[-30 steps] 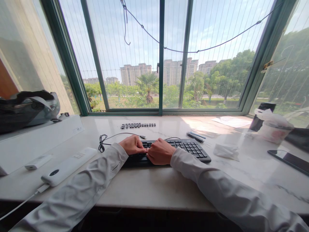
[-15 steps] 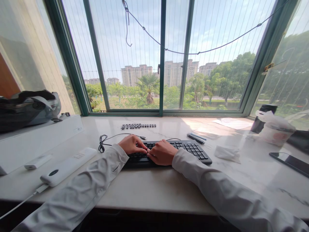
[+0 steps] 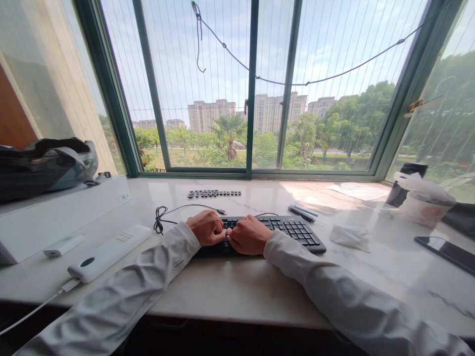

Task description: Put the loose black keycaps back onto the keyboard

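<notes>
A black keyboard (image 3: pixel 300 232) lies flat on the marble-patterned table, its number pad to the right. Over its left and middle part, my left hand (image 3: pixel 207 227) is closed, with the fingers curled and the thumb pressed in. My right hand (image 3: pixel 248 235) is also closed, its fingertips close against those of the left. Something small and dark shows between the fingertips, too small to name. The hands cover many of the keys beneath them. Behind the keyboard, several loose black keycaps (image 3: pixel 214 193) are set out in rows.
A coiled black cable (image 3: pixel 159 220) lies left of the keyboard, near a white power strip (image 3: pixel 111 254) and a white box (image 3: pixel 67 212) bearing a dark helmet (image 3: pixel 48 168). Pens (image 3: pixel 302 212), a crumpled plastic bag (image 3: pixel 350 236), a phone (image 3: pixel 451 252) and a bagged tub (image 3: pixel 426 205) are at right.
My left hand has curled its stretched fingers into a closed grip beside the right fingertips. My right hand stays nearly in place. The view has shifted slightly.
</notes>
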`<state>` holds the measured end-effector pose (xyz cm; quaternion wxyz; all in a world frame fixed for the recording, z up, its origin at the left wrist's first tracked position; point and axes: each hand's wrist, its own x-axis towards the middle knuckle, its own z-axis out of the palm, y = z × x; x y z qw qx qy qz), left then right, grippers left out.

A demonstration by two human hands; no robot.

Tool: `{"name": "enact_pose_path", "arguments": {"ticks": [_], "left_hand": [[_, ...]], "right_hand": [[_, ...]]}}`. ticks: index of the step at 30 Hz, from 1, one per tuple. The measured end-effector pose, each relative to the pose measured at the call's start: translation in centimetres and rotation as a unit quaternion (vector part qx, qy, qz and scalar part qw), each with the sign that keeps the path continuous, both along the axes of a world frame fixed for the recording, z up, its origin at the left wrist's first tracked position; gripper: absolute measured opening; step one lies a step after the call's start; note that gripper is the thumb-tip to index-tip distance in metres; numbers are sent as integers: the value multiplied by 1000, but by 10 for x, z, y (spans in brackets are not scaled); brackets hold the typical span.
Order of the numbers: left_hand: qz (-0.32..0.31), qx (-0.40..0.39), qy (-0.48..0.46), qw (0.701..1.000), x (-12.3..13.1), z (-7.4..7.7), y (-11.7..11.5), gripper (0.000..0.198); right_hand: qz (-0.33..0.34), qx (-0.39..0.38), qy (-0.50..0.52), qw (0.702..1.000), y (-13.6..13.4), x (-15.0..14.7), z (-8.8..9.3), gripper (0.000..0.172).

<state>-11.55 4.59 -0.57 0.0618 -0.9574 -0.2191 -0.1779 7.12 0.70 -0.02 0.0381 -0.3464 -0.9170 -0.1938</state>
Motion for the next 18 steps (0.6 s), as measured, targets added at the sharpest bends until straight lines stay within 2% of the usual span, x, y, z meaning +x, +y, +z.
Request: {"name": "enact_pose_path", "arguments": {"ticks": [4,6,13,18], "left_hand": [[3,-72,-8,997,-5,-3,7,48],[5,-72,-7,997,-5,-4,8,48],[-6,61,24,998,3,-3,-3,41],[-2,90,40,995,4,-5,-7,35]], "right_hand": [[-25,-32,42,998,4,1,0,48],[-25,-37,46,998,4,2,0,48],[8,4,8,1000,-1,-3,0,40],[21,1,-5,1000,-3,-8,2,34]]}}
